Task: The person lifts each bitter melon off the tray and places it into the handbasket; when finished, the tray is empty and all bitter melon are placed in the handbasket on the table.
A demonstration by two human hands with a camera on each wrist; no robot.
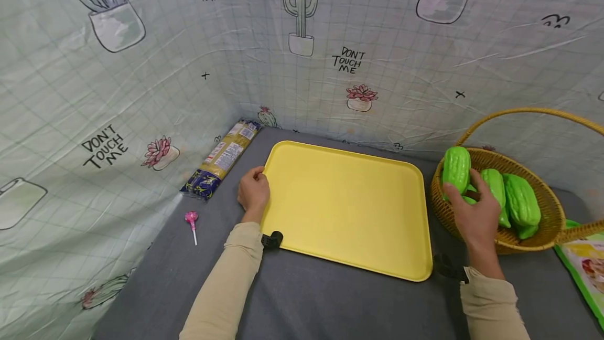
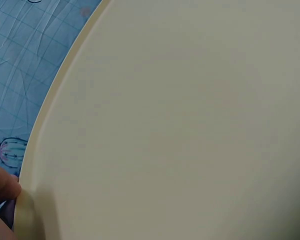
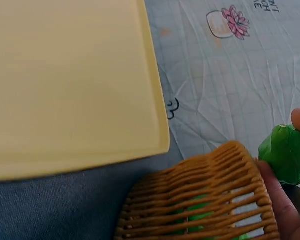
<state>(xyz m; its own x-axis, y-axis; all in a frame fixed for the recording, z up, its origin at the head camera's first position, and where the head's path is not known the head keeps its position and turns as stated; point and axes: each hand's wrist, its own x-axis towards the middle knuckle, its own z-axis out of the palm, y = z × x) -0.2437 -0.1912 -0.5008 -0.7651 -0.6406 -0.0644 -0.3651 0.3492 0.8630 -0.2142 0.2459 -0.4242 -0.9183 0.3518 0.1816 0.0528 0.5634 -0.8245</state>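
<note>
My right hand [image 1: 477,214] holds a glossy, bright green bitter melon [image 1: 456,168] with lengthwise ridges, between thumb and fingers at the left rim of a wicker basket [image 1: 549,224]. In the right wrist view, the tip of that bitter melon [image 3: 286,152] shows at the right edge, beside the basket's woven side [image 3: 200,195]. Several more bitter melons [image 1: 522,201] lie inside the basket, partly hidden by the hand. Left of it lies a yellow rectangular tray [image 1: 344,203]. My left hand [image 1: 254,193] grips the tray's left rim with curled fingers.
A bag of spaghetti [image 1: 224,159] lies left of the tray, against the patterned cloth wall [image 1: 302,83]. A pink lollipop [image 1: 191,219] is in front of it on the grey cloth. The basket's tall handle [image 1: 533,110] arches up; a green-edged package [image 1: 585,261] is at far right.
</note>
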